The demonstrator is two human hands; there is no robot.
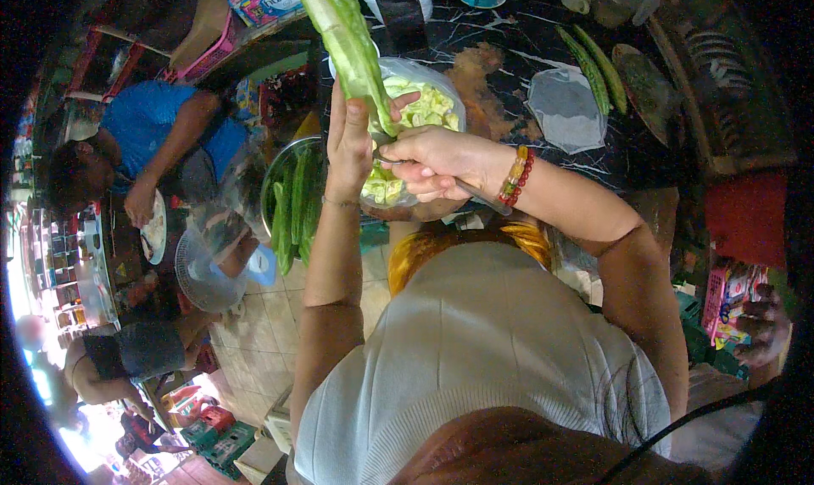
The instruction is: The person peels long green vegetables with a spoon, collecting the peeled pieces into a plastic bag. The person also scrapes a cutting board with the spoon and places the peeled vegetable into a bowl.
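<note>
A long, pale green peeled gourd [346, 48], probably a ridge gourd, rises at a slant from my left hand [346, 146]. My left fingers wrap round its lower end; some fingertips show behind it. My right hand [432, 156], with a beaded bracelet on the wrist, is closed round a knife [485, 195]. Its blade lies against the gourd's lower end, mostly hidden by my fingers. Right below both hands, cut pale green pieces [432, 105] fill a container lined with a clear plastic bag [458, 91].
Several whole green gourds [295, 201] lie in a metal basin [267, 184] at left. Two more gourds [598, 69] rest on the dark marbled table [517, 52], beside a grey cloth-like sheet [566, 108]. A person in blue [161, 120] sits at left, holding a plate [153, 231].
</note>
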